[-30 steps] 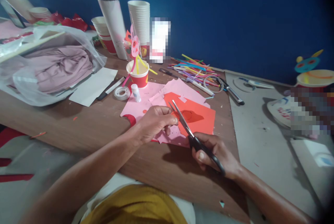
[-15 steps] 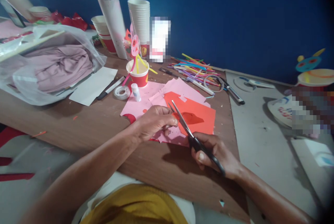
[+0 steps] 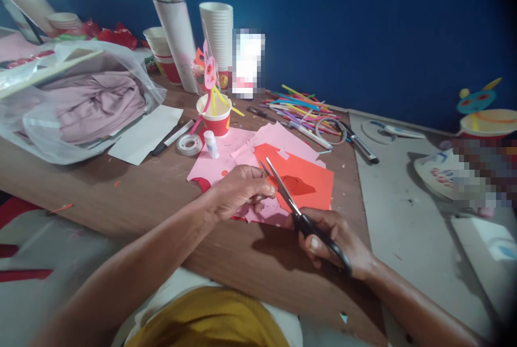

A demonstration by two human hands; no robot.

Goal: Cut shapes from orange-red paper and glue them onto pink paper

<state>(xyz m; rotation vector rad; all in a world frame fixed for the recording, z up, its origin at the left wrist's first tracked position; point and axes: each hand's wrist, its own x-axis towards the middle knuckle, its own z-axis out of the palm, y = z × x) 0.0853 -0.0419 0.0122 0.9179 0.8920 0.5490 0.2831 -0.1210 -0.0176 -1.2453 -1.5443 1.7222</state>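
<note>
My right hand [image 3: 329,236] grips black-handled scissors [image 3: 286,192], whose blades point up and away with their tips slightly apart. My left hand [image 3: 246,188] is closed in a pinch on a small piece of orange-red paper beside the blades. Most of that piece is hidden by the fingers and scissors. Beneath both hands, an orange-red paper sheet [image 3: 319,177] lies over pink paper [image 3: 269,134], and the shadow of hand and scissors falls on it. Close by stand a glue stick [image 3: 210,145] and a tape roll [image 3: 189,145].
A red and white paper cup [image 3: 215,123] holds a pink paper figure on coloured stems. Behind are stacked cups [image 3: 216,40] and a white bottle [image 3: 172,34]. Colourful sticks [image 3: 299,107] and markers lie at the back right. A plastic bag [image 3: 89,99] with pinkish cloth sits left.
The view has tilted slightly. My right hand and the scissors handles have shifted a little right and down; my left hand keeps its pinch.
</note>
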